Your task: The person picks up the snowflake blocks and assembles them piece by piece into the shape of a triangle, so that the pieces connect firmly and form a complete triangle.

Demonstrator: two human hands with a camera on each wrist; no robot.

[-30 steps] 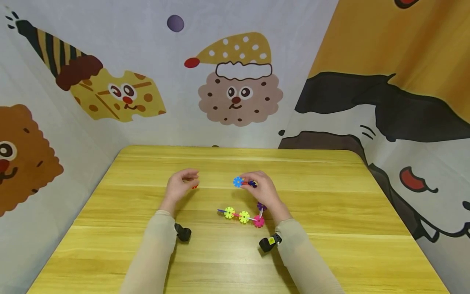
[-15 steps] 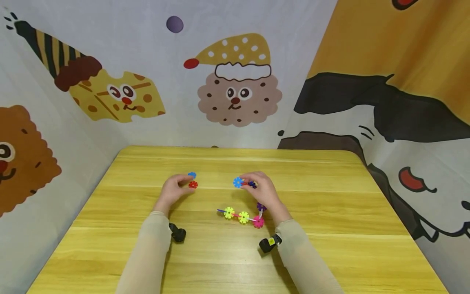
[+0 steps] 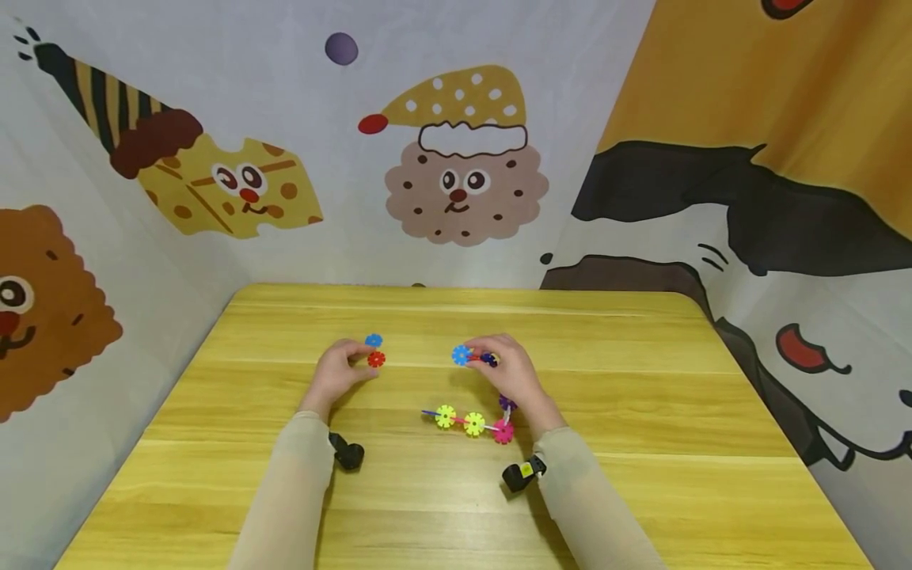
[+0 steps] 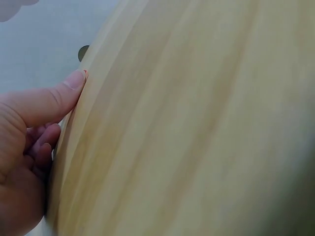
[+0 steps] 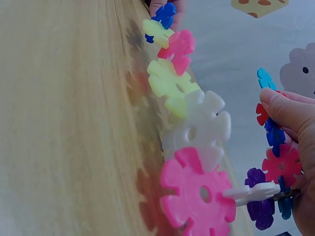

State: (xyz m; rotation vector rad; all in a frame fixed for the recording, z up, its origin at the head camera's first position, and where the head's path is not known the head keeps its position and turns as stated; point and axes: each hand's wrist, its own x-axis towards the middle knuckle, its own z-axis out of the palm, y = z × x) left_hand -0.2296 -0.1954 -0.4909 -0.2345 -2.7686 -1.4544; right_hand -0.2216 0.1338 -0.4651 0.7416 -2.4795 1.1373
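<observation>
In the head view my right hand pinches one end of a chain of interlocking plastic snowflake discs. Its light blue disc sticks out past the fingertips, with red and dark blue discs beside the thumb. From there the chain hangs past a purple disc to a pink disc, then a white disc and yellow discs. My left hand is at the table's left middle, thumb and index finger apart around a loose red disc. A loose blue disc lies just beyond the index finger.
All of this is on a wooden table. Its far edge meets a patterned cloth wall. A black wrist camera sits at the left cuff and another camera at the right cuff.
My left hand has drawn back to the left, uncovering the loose red and blue discs. The right hand and the chain have stayed nearly still.
</observation>
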